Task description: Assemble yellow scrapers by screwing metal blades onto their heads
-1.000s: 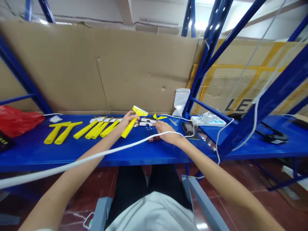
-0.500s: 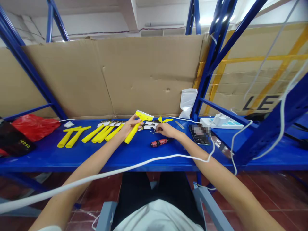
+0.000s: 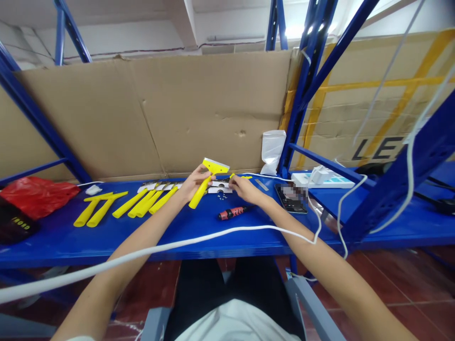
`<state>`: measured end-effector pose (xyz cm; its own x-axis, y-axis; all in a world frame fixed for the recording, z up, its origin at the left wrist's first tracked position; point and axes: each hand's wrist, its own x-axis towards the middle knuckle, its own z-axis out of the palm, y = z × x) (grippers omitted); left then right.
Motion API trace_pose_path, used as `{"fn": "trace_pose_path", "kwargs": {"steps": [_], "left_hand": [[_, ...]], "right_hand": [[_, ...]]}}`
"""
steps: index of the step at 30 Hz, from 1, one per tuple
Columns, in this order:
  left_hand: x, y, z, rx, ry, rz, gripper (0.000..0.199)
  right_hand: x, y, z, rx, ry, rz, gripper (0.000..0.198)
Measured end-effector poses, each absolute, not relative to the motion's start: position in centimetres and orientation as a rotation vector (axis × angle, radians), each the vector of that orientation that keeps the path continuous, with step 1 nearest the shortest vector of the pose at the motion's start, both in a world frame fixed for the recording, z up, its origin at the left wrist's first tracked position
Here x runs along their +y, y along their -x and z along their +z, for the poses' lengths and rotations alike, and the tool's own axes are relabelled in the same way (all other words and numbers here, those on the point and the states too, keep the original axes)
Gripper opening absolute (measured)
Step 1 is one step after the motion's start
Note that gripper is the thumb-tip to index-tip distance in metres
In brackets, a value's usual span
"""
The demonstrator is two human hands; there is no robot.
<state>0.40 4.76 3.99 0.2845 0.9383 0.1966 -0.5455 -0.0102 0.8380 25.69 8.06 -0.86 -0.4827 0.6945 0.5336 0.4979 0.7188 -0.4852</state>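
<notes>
Brown cardboard wall (image 3: 213,104) along the back, behind a long blue bench (image 3: 170,241) with blue metal posts (image 3: 296,113). Across the front, over both forearms, a white cable (image 3: 206,238). At the far left, a red plastic bag (image 3: 39,194); at the right, a white power strip (image 3: 337,183). Left of the hands, yellow handles (image 3: 142,202) in a slanted row, plus two T-shaped yellow handles (image 3: 101,213) side by side. Against the back, a white pouch (image 3: 273,149); nearer, a phone (image 3: 296,208), lying flat.

Just above the bench, a yellow scraper (image 3: 204,185), head up and handle slanting down, in the closed grip of the left hand (image 3: 196,183). Just right of it, the right hand (image 3: 247,189), curled, with thumb and fingertips drawn together beside small yellow pieces (image 3: 247,177); cannot tell about any hold on one. Below the right hand, a red-and-black screwdriver (image 3: 231,213) on the bench. Between the hands, white cards (image 3: 215,190) and, just in front, tiny screws (image 3: 222,196).
</notes>
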Motion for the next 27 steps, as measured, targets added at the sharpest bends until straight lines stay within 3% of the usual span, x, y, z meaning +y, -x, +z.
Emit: {"fn": "trace_pose_path", "kwargs": {"steps": [10,21,27], "left_hand": [[3.6,-0.1,2.9,0.499,-1.0,1.226,0.05],[3.0,-1.0,2.6,0.504,-1.053,1.234,0.039],[2.8,-1.5,2.7,0.52,-1.04,1.233,0.042]], "right_hand": [[4.4,-25.8,2.8,-1.533,0.604,0.139,0.022],[3.4,-25.8,3.7,-1.463,0.561,0.046,0.015],[2.8,-25.4,3.7,-1.579,0.516,0.03,0.012]]}}
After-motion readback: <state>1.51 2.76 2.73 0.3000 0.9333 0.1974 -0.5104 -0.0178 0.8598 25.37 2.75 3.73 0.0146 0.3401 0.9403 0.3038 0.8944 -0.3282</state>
